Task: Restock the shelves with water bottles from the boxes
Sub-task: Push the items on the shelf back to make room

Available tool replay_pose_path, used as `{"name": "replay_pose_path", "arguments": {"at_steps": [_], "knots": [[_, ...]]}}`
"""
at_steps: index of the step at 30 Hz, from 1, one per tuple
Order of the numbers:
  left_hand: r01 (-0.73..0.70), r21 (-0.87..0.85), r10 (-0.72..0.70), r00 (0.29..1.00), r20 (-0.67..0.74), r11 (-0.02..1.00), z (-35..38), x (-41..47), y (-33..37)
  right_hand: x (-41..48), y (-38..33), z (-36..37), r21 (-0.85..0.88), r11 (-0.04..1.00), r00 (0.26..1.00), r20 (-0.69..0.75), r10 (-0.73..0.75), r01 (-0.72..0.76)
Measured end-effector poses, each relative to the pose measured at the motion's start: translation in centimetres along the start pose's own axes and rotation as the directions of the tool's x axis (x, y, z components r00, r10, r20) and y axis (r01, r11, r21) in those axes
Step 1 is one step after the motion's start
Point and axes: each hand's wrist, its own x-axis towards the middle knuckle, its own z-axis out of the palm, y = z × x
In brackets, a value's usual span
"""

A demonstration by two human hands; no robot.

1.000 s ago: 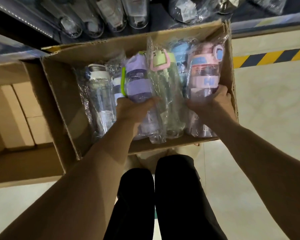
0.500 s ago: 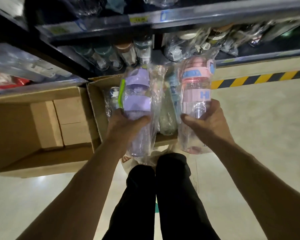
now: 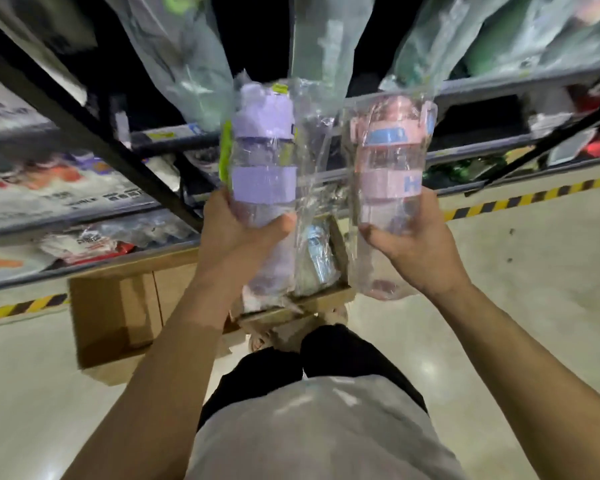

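Water bottles, 2 of them, each in a clear plastic bag. L hand (image 3: 236, 237) grips the purple bottle (image 3: 262, 181) round its lower body, thumb across the front, fingers curled behind. R hand (image 3: 409, 244) grips the pink bottle (image 3: 390, 178) the same way, thumb on the near side, fingers wrapped round the far side. Both bottles are upright, lids up, side by side w/ a gap between them, held up in front of the shelves (image 3: 499, 86).

The purple one has a purple lid, a purple band round the middle and a green strap on its left side. The pink one has a pink lid w/ a blue patch and a pink band w/ a blue letter H.

Below, between the 2 hands, is a cardboard box (image 3: 340, 299) on the floor, w/ more bagged bottles (image 3: 316, 258) inside; how many, can't tell. Just left of it sits a second cardboard box (image 3: 118, 317), open.

Above the held bottles, big bagged items (image 3: 174, 46) hang over the edge of a higher shelf, too blurred to ID. Lower shelves at left hold packaged goods, also blurred.

Yellow-black tape (image 3: 534, 199) runs along the pale floor (image 3: 534, 289) at the shelf base. At the bottom of the view are the person's grey top and dark trousers.
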Motion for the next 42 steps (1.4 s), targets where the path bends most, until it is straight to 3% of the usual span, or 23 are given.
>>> {"name": "replay_pose_path", "arguments": {"at_steps": [6, 14, 25, 33, 42], "knots": [[-0.305, 0.019, 0.305, 0.952, 0.000, 0.952, -1.1, -3.4, 12.2, -1.9, -11.0, -5.3, -0.060, 0.979, 0.964, -0.170, -0.203, 0.196], [-0.545, -0.024, 0.543, 0.838, -0.057, 0.838, 0.8, -3.7, 23.3, 0.3, -17.6, -11.9, 0.030, 0.918, 0.871, -0.330, -0.364, 0.395], [-0.564, -0.054, 0.558, 0.824, -0.094, 0.824, 15.8, 1.6, 30.4, 11.3, -16.9, -25.3, 0.087, 0.844, 0.795, -0.398, -0.458, 0.530], [-0.585, 0.007, 0.580, 0.802, -0.142, 0.811, 25.8, 6.5, 35.0, 22.4, -15.7, -34.0, 0.137, 0.857, 0.834, -0.351, -0.427, 0.497], [-0.563, 0.027, 0.552, 0.799, -0.238, 0.826, 30.7, 10.1, 35.9, 30.4, -14.5, -34.5, 0.103, 0.870, 0.866, -0.202, -0.457, 0.482]]}}
